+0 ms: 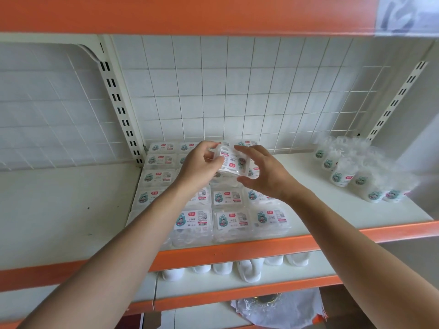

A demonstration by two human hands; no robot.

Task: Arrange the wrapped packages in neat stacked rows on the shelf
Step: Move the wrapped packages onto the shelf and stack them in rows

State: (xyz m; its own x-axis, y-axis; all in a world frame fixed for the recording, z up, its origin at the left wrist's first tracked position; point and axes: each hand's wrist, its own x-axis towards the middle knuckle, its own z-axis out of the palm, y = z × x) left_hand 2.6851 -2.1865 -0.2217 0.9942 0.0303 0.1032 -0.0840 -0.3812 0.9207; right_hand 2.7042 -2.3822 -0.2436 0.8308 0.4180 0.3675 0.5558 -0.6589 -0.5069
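A white shelf (308,186) with an orange front lip runs left to right, backed by a wire grid (213,91). On its left half, flat wrapped packages lie in stacked rows (228,198), labels up, from the near lip to the grid. Far right, well apart, sits a loose huddle of round tubs (351,172).

Both bare arms reach in above the middle of the rows. The left hand (199,165) grips the left end of one package (234,162), which hangs tilted just over the stack and has not been set down. The right hand (263,176) brackets its right end with the thumb near and spread fingers far. I cannot tell whether it actually presses the wrap.

To place it well, the package likely needs levelling and turning so its label matches its neighbours. It should then go down square into its row, edges flush, without nudging the packages beneath.
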